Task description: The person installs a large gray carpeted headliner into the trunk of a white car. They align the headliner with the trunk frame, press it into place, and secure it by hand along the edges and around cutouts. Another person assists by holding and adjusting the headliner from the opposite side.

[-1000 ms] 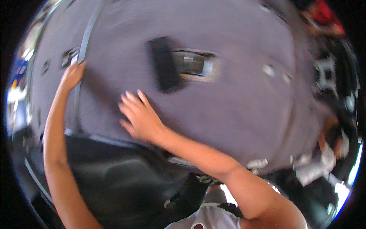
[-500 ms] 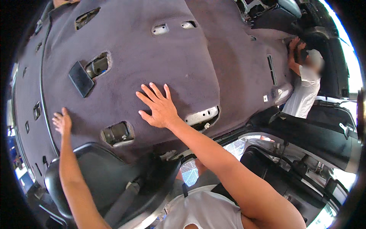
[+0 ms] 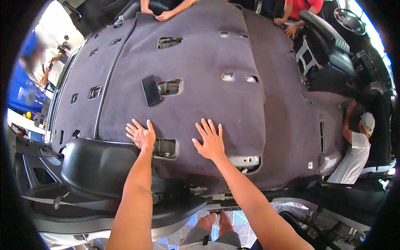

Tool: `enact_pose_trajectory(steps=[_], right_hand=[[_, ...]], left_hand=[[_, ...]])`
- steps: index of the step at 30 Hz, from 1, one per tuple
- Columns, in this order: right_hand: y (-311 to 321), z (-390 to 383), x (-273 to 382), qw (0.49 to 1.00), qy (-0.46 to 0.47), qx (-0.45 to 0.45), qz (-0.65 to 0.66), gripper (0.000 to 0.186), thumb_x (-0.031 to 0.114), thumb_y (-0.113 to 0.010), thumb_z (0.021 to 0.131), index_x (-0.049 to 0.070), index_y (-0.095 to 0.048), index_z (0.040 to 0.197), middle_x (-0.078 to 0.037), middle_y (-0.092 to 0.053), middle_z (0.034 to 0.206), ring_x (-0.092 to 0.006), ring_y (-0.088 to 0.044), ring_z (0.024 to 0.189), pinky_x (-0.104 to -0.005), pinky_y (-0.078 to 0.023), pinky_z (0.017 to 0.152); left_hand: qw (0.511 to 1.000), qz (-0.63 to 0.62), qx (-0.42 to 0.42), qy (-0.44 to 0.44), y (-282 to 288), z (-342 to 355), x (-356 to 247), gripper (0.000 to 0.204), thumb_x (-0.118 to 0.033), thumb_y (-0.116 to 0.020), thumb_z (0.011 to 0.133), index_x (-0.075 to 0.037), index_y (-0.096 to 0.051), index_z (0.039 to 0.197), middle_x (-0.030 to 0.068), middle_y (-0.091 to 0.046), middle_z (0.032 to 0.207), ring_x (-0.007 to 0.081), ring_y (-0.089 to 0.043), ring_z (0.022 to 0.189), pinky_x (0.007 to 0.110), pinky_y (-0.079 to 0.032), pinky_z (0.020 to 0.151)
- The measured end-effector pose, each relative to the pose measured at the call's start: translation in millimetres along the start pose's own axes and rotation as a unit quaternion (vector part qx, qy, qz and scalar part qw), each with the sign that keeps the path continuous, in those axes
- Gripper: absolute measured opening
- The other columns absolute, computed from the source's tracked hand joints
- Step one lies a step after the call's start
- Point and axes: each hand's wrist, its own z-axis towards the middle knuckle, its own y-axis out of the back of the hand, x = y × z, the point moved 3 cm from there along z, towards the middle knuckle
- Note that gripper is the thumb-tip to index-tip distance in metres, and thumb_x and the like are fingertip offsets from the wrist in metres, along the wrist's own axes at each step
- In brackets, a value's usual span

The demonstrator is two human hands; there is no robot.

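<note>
The purplish-grey floor carpet (image 3: pixel 187 112) lies spread across the vehicle's floor, the left hand (image 3: pixel 143 136) and right hand (image 3: pixel 211 144) palm-down on it, fingers apart, with a black rectangular piece (image 3: pixel 151 90), perhaps a flap, farther out beside a cut-out (image 3: pixel 171 87).

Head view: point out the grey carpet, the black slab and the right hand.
Grey carpet (image 3: pixel 193 104): head view, bare stretch near its middle.
Black slab (image 3: pixel 151 90): head view, its upper face.
Right hand (image 3: pixel 211 144): head view, its back.

Purplish-grey carpet (image 3: pixel 183 112) with a black rectangular slab (image 3: pixel 151 90) on it
</note>
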Motion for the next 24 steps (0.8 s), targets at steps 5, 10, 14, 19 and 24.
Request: enact_pose_trajectory(steps=[5,10,14,19,24], right_hand=[[0.1,0.2,2.1,1.000,-0.006,0.015,-0.027,0.067,0.046,-0.058,0.096,0.017,-0.044,0.154,-0.010,-0.034,0.165,-0.0321,-0.026,0.154,-0.0629,-0.015,0.123],[-0.1,0.8,1.9,1.000,-0.005,0.000,-0.005,0.066,0.046,-0.060,0.095,0.018,-0.045,0.153,-0.009,-0.036,0.164,-0.0322,-0.028,0.153,-0.0627,-0.015,0.123],[0.0,0.0,0.9,1.000,-0.011,0.006,-0.005,0.065,0.046,-0.060,0.095,0.020,-0.046,0.153,-0.009,-0.036,0.163,-0.0319,-0.029,0.152,-0.0621,-0.015,0.123],[0.2,1.2,0.8,1.000,-0.008,0.012,-0.014,0.065,0.047,-0.060,0.095,0.020,-0.046,0.153,-0.008,-0.036,0.164,-0.0314,-0.028,0.152,-0.0606,-0.014,0.124],[-0.4,1.4,1.6,0.999,-0.015,0.023,-0.024,0.067,0.048,-0.060,0.094,0.021,-0.045,0.154,-0.007,-0.033,0.165,-0.0303,-0.027,0.153,-0.0600,-0.012,0.125]], left_hand=[[1.000,-0.010,-0.015,-0.001,-1.8,-3.0,1.6,0.084,-0.062,-0.040,0.101,-0.002,-0.028,0.160,0.0291,-0.026,0.164,0.0419,-0.020,0.154,0.056,-0.013,0.125],[1.000,-0.010,-0.020,-0.007,-2.5,-1.0,0.9,0.084,-0.061,-0.040,0.101,-0.002,-0.028,0.160,0.0292,-0.026,0.163,0.0424,-0.021,0.154,0.057,-0.014,0.125],[1.000,-0.011,-0.025,-0.011,-2.4,-2.3,1.0,0.084,-0.060,-0.041,0.101,-0.001,-0.030,0.159,0.0302,-0.027,0.163,0.0428,-0.022,0.153,0.057,-0.015,0.124],[0.999,-0.008,-0.031,-0.019,-0.9,-3.0,-0.2,0.083,-0.059,-0.042,0.101,0.000,-0.031,0.158,0.0309,-0.028,0.162,0.0435,-0.023,0.153,0.058,-0.015,0.124],[1.000,-0.019,0.003,-0.014,0.5,-2.5,1.5,0.084,-0.059,-0.041,0.101,-0.001,-0.026,0.160,0.0297,-0.024,0.164,0.0427,-0.018,0.155,0.059,-0.012,0.124]])
